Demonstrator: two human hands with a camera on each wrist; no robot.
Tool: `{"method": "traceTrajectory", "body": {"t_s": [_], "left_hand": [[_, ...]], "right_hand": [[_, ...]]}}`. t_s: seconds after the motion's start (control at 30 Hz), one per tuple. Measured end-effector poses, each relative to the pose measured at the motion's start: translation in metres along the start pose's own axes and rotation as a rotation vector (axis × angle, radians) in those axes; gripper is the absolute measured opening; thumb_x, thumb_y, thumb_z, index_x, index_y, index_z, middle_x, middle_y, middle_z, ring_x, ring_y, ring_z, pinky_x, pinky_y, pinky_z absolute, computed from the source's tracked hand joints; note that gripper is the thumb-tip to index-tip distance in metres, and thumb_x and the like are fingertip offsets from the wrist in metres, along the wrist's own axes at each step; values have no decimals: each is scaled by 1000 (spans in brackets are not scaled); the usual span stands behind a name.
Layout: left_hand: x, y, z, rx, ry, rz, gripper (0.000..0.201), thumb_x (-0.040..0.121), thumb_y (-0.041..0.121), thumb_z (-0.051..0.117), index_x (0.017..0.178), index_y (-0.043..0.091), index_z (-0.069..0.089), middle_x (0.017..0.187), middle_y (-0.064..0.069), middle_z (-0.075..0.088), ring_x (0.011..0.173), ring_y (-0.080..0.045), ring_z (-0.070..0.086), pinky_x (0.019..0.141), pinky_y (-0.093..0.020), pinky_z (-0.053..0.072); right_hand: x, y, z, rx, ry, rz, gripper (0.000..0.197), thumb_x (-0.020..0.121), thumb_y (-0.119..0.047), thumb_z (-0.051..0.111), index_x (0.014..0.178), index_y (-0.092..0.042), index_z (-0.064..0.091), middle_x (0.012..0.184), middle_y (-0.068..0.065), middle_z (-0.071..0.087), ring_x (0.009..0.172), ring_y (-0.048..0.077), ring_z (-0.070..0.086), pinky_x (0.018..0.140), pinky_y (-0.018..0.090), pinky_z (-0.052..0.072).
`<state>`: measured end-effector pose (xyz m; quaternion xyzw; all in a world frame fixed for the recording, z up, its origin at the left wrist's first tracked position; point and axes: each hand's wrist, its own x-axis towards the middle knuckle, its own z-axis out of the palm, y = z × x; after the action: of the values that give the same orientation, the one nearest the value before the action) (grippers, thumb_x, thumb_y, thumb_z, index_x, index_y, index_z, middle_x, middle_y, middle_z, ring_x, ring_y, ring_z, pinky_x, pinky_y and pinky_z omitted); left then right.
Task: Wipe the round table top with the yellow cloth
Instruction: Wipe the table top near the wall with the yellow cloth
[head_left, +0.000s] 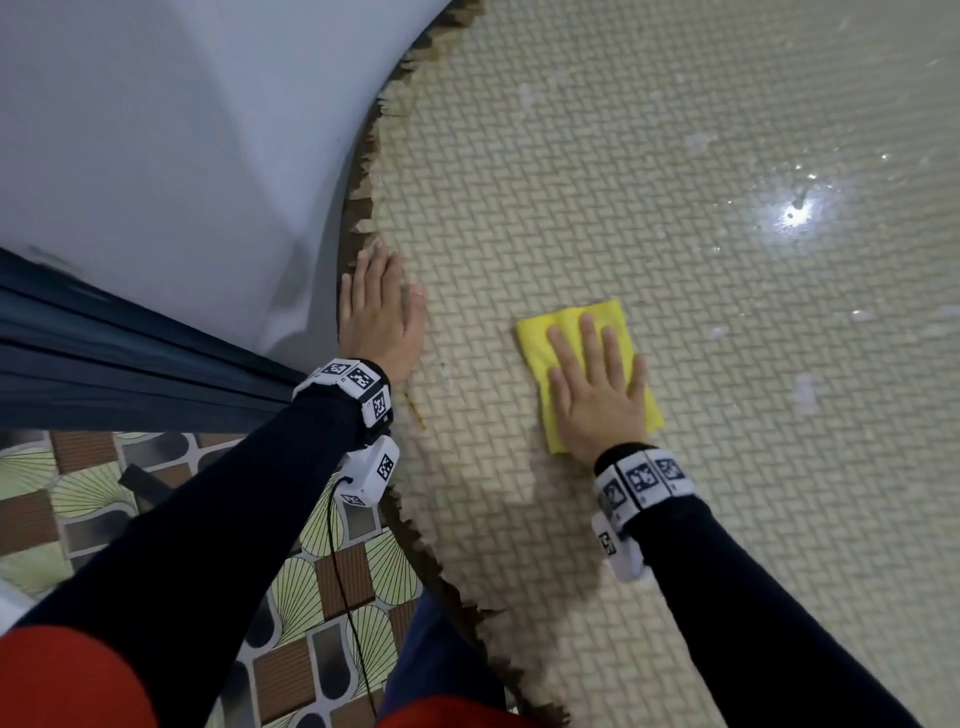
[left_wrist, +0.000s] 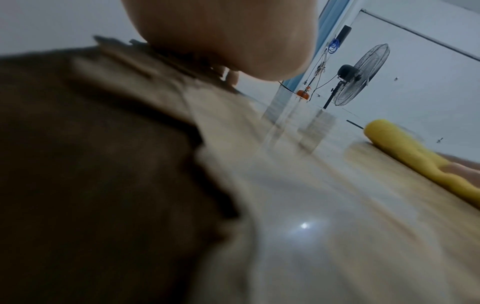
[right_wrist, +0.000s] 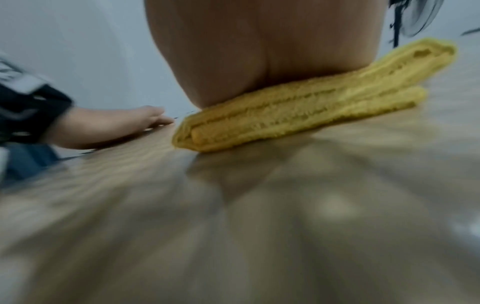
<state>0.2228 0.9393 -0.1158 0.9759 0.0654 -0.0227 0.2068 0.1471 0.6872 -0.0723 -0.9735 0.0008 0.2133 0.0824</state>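
A: Where is the cloth, and what are the hands doing?

B: The yellow cloth (head_left: 587, 374) is folded into a thick pad and lies on the round table top (head_left: 675, 182), a glossy beige surface with a woven basket pattern. The right hand (head_left: 597, 384) lies flat on it, palm down, fingers straight and slightly spread, pressing rather than gripping. The hand covers most of the cloth; only its edges show around the palm and fingers.

A: And the other hand?

B: The left hand (head_left: 376, 306) rests flat at the table's left rim, fingers straight and together, holding nothing. It is apart from the cloth.

A: What is hard to see?

B: The right wrist view shows only the heel of the palm on the cloth's folded layers (right_wrist: 306, 111); the fingers are hidden there. The left wrist view is blurred, with the palm (left_wrist: 226, 37) filling the top and the cloth (left_wrist: 415, 156) cut off at the right edge. The table runs out of every view, so its full round shape never shows.

A: Anything else around?

B: Pale smears (head_left: 805, 392) and a bright light reflection (head_left: 792, 213) mark the table surface on the right. A standing fan (left_wrist: 361, 74) shows in the background, and a patterned tile floor (head_left: 171, 519) lies below the rim.
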Motion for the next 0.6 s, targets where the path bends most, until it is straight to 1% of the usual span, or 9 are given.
{"method": "traceTrajectory", "body": {"t_s": [0.07, 0.13, 0.17, 0.23, 0.3, 0.37, 0.47, 0.53, 0.6], "left_hand": [[0, -1, 1, 9, -5, 4, 62, 98, 43, 13, 153, 16, 22, 163, 0, 9, 149, -14, -1, 121, -37, -5], [0, -2, 1, 13, -14, 9, 63, 97, 44, 13, 154, 16, 21, 163, 0, 8, 150, -15, -1, 121, -37, -6], [-1, -3, 1, 13, -14, 11, 63, 97, 44, 13, 153, 16, 21, 163, 0, 8, 150, -15, -1, 121, -37, -6], [-2, -3, 1, 8, -2, 15, 65, 96, 45, 12, 153, 16, 24, 163, 0, 10, 150, -16, 2, 121, -37, -5], [-2, 0, 2, -4, 15, 8, 65, 95, 46, 12, 152, 16, 27, 162, 0, 13, 150, -16, 4, 120, -37, -4], [-3, 2, 1, 1, 18, -5, 65, 95, 45, 14, 151, 16, 28, 162, 0, 15, 149, -16, 5, 120, -37, -3], [-4, 3, -5, -3, 11, -5, 61, 97, 41, 19, 152, 15, 27, 162, -1, 14, 150, -19, 5, 120, -38, -3], [-9, 4, -11, -33, 8, -22, 59, 98, 39, 21, 152, 14, 25, 162, -2, 12, 150, -20, 4, 120, -38, -3], [-19, 5, -18, -52, -8, -40, 61, 98, 40, 20, 152, 13, 23, 162, -4, 11, 150, -21, 3, 121, -38, -2]], "right_hand": [[27, 0, -13, 59, 23, 128, 50, 101, -48, 9, 148, -47, -10, 158, -8, -23, 145, 18, -22, 114, 55, -13], [62, -15, -25, 76, 12, 179, 52, 101, -49, 10, 148, -45, -10, 158, -4, -25, 144, 23, -23, 112, 60, -14], [75, -26, -27, 67, 5, 156, 52, 101, -49, 10, 149, -44, -11, 157, -2, -26, 144, 25, -23, 111, 61, -14], [85, -46, -23, 16, -7, 27, 52, 101, -49, 9, 148, -44, -11, 157, -2, -25, 145, 25, -23, 111, 60, -15], [67, -58, -10, -45, -14, -127, 52, 101, -49, 9, 148, -43, -11, 158, -3, -24, 146, 23, -20, 113, 57, -15], [26, -60, 8, -91, -3, -251, 51, 102, -46, 12, 150, -42, -7, 160, -3, -17, 147, 23, -14, 114, 55, -11], [-43, -30, 29, -88, 29, -356, 51, 100, -41, 21, 151, -39, 17, 161, -3, 12, 147, 26, 12, 114, 53, 5], [-57, 10, 28, -97, 12, -281, 51, 99, -43, 20, 150, -40, 18, 160, -4, 16, 146, 27, 17, 114, 52, 5], [-42, 40, 13, -55, 59, -82, 50, 99, -47, 15, 149, -45, 9, 161, -6, 5, 148, 28, 6, 115, 51, -5]]}}
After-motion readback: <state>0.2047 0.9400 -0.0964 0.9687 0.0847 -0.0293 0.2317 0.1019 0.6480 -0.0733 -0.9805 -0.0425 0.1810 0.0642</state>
